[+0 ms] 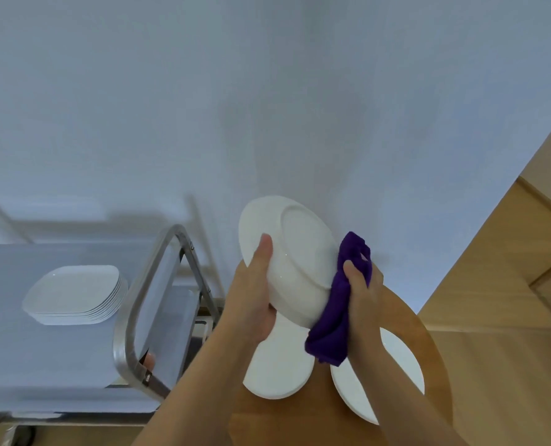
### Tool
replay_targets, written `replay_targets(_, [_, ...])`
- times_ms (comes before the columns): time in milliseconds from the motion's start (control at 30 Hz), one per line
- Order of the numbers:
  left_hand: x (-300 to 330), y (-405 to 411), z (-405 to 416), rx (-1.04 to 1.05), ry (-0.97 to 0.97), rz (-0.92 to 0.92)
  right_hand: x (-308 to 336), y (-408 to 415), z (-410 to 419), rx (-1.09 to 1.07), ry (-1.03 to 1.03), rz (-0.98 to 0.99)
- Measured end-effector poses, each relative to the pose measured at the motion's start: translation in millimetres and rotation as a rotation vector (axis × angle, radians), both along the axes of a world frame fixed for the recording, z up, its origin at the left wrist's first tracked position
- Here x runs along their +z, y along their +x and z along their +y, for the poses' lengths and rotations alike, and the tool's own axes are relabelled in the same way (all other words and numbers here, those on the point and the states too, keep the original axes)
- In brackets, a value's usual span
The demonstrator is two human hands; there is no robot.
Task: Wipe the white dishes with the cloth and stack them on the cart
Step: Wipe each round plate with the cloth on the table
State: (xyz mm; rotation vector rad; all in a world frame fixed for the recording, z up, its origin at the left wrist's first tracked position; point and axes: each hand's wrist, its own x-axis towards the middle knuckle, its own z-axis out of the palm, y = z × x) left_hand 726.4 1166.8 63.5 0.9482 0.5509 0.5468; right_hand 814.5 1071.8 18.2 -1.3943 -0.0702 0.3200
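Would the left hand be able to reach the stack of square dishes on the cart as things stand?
Probably not yet: the left hand grips the round plate, and the cart's metal handle stands between it and the stack.

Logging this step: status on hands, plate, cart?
Left hand grips plate; right hand grips purple cloth against rim. Cart stack unobstructed.

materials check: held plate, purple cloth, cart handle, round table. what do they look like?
Held plate: likely glazed ceramic; glossy white, raised foot ring on the underside.
Purple cloth: soft textile, maybe microfibre; matte, bunches in the right hand.
Cart handle: metal tube, brushed silver sheen, probably steel or aluminium.
Round table: wood or wood-look laminate; warm brown, smooth satin surface.
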Motion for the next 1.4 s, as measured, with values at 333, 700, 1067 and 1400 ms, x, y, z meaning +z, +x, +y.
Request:
replay_targets(333, [-6,-6,-26,-0.18,0.502,0.145,17,-47,7,0.131,-0.096,-0.312])
replay_targets(700, [-9,-21,-31,-0.2,0.384,0.144,42,12,27,0.333,-0.132,-0.303])
replay_targets(1067, [-9,-22,-20,-0.093,0.207,0.15,16,11,6,0.36,-0.459,-0.445])
replay_targets(1400, [-3,-11,-21,-0.36,1.284,0.519,25,-7,-14,0.415,0.087,0.452])
